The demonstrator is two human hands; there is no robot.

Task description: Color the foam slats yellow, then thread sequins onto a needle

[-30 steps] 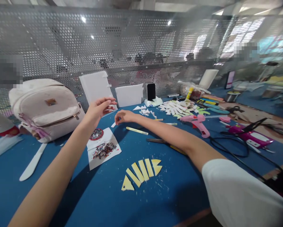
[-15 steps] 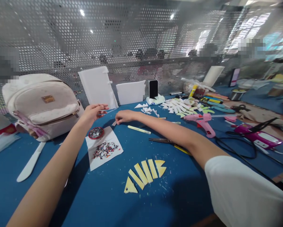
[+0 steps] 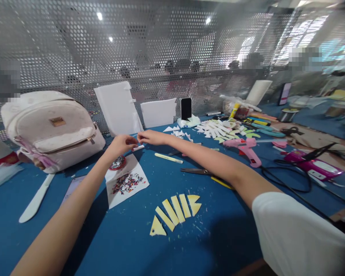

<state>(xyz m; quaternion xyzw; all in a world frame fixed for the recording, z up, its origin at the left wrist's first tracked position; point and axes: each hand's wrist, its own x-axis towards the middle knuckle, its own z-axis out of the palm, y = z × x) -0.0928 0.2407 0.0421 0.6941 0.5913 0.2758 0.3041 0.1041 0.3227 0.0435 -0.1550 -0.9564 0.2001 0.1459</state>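
My left hand (image 3: 122, 145) is over the back edge of a white paper (image 3: 141, 177), beside a red round lid (image 3: 118, 163) of glitter. Just to its right, my right hand (image 3: 148, 137) has its fingers curled together. A small white piece (image 3: 138, 148) lies below the fingertips, near both hands; whether either hand grips it is unclear. Mixed glitter (image 3: 127, 183) is spread on the paper. Yellow pieces (image 3: 176, 210) form a fish shape on the blue table (image 3: 126, 245). A pale yellow stick (image 3: 168, 158) and scissors (image 3: 195, 171) lie to the right.
A backpack (image 3: 57, 130) and a white knife (image 3: 37, 199) are at left, with a phone (image 3: 72, 188) under my left forearm. White scraps (image 3: 218, 129), a pink glue gun (image 3: 245, 148), a purple tool (image 3: 313, 165) and cables are at right. Another phone (image 3: 186, 109) stands behind.
My left hand has moved right and down, closer to my right hand and partly over the lid. My right hand has shifted slightly left and up. The phone under my left forearm now shows more.
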